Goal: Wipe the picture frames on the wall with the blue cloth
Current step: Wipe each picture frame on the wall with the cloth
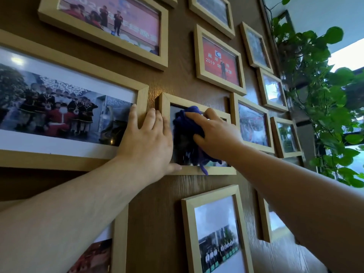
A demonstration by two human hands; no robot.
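A small light-wood picture frame (199,170) hangs at the centre of the brown wall. My right hand (214,133) presses a bunched dark blue cloth (187,125) flat against its glass, and a strand of the cloth hangs over the lower rail. My left hand (146,138) lies spread on the frame's left side, fingers reaching onto the wide frame (142,99) to the left, thumb under the small frame's bottom edge. Most of the small frame's photo is hidden by cloth and hands.
Several more wooden frames cover the wall: a red photo frame (199,56) above, a column of small ones (233,119) to the right, a portrait frame (187,233) below. A leafy climbing plant (315,95) and a bright window stand at the right edge.
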